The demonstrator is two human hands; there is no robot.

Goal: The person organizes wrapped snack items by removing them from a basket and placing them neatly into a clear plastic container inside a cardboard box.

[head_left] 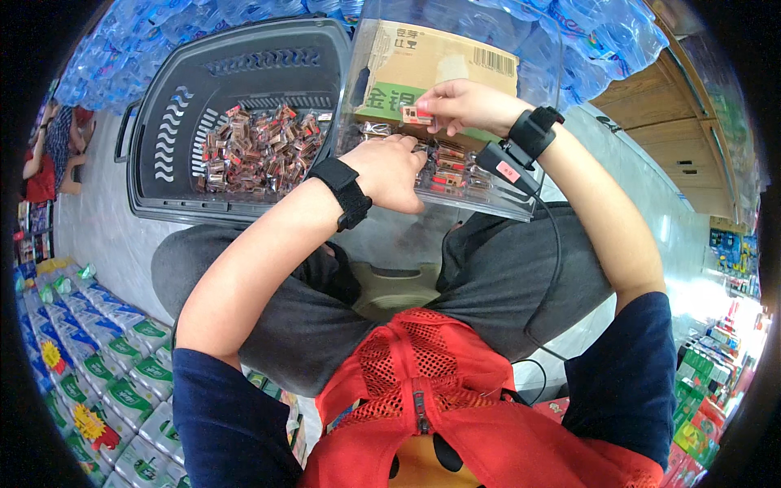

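Observation:
My right hand [468, 106] pinches a small packet [416, 115] with a red and pale label above a clear plastic bin [496, 205]. In the bin lie several similar small wrapped packets [449, 163], red and brown. My left hand [384, 169] reaches over the bin's left side with thumb and fingers apart, its fingertips touching the packets and partly hidden among them. A brown cardboard carton [443, 57] with a green band stands at the back of the bin. To the left, a dark grey basket [244, 61] holds a loose heap of small brown and red packets [260, 150].
Blue-wrapped water bottles [606, 37] are stacked behind. Wooden cabinets [663, 106] stand at the right. Green and white packs [122, 390] are stacked at the lower left. A black cable [557, 268] runs from my right wrist across my leg. Another person [45, 159] is at the far left.

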